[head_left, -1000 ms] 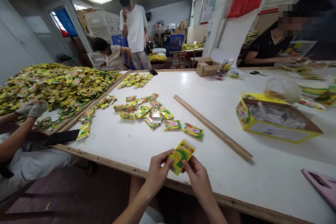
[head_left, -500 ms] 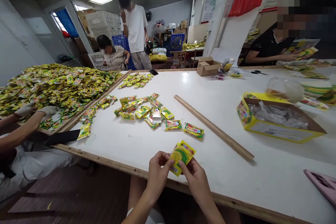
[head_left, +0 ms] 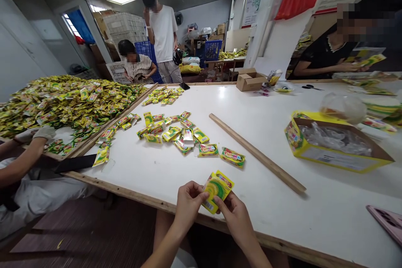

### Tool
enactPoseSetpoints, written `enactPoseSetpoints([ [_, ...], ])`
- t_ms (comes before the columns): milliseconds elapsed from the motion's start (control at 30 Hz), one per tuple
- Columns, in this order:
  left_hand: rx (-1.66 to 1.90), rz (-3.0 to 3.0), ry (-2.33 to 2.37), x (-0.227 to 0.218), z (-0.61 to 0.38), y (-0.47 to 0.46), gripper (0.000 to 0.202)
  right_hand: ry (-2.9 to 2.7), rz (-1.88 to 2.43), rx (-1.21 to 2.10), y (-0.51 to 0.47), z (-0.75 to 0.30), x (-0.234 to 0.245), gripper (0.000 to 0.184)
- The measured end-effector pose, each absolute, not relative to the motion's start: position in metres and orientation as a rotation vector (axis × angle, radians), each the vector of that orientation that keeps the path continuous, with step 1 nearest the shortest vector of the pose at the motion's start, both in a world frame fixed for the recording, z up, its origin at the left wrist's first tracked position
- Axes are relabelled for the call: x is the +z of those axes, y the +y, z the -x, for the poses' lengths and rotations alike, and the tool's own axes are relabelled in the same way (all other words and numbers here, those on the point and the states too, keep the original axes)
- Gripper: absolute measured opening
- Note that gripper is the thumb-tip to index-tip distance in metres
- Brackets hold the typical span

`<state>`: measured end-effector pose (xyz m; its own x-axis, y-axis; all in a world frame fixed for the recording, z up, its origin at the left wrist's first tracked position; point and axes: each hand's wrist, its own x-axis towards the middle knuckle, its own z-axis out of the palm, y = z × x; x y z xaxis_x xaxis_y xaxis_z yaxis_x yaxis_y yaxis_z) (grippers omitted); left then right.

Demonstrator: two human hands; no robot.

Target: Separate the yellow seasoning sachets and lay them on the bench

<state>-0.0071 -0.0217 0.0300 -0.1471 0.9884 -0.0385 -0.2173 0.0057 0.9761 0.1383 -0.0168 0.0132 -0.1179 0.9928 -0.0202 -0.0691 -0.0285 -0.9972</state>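
On the white table [head_left: 176, 184], a yellow-green box [head_left: 148, 118] stood upright at the scattered group's back left, where I'd seen none a second earlier. The left hand [head_left: 189, 203] and right hand [head_left: 235, 209] pinched a packet [head_left: 219, 189] over the near edge, bright yellow, green-swirled, with a barcode low down.

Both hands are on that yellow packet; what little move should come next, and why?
I'd perhaps shift the yellow packet a little forward over the white table: the left hand and right hand pinch it close to the wooden edge, while white surface shows between it and the nearest carton.
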Motion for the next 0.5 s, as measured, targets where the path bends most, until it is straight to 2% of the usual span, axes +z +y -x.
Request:
enactPoseSetpoints([
  [200, 1.32, -0.97, 1.149, 0.02, 0.012, -0.014, 0.028, -1.23, 1.143, 1.317, -0.017, -0.137, 0.012, 0.046],
  [500, 1.285, -1.081, 1.157, 0.018, 0.015, -0.013, 0.034, -1.291, 1.02, 1.446, -0.015, -0.145, 0.013, 0.047],
])
